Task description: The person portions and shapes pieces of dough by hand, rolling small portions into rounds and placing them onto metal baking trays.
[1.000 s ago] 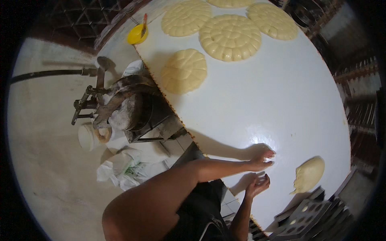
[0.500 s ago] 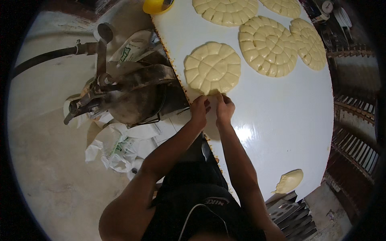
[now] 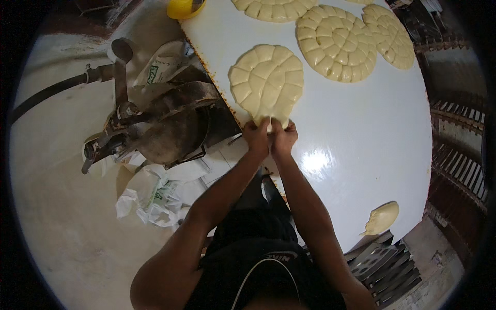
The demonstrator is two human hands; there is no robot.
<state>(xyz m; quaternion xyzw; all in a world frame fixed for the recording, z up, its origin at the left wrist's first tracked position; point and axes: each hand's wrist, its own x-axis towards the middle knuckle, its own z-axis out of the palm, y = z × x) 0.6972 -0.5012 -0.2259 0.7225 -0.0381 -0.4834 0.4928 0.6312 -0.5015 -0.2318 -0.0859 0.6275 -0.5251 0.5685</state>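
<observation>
Pale dough (image 3: 267,77) narrows where the left hand (image 3: 256,138) and right hand (image 3: 284,138), fingers pinching its edge, seemingly share the pull.

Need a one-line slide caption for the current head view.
Left hand and right hand pinch the drawn-out near edge of a segmented dough round on a white table.

By the near edge of the table (image 3: 356,129), the pulled lip of the dough (image 3: 266,77) is partly covered by the left hand (image 3: 257,137) and right hand (image 3: 284,137); any fingertips beneath it are hidden. At the table's far end, the upper edge cuts off the bowl (image 3: 181,9) and another round (image 3: 274,9), leaving only a sliver of a third (image 3: 360,1). Right of the table, the racks (image 3: 460,116) seem loaded, though too dim to tell.
</observation>
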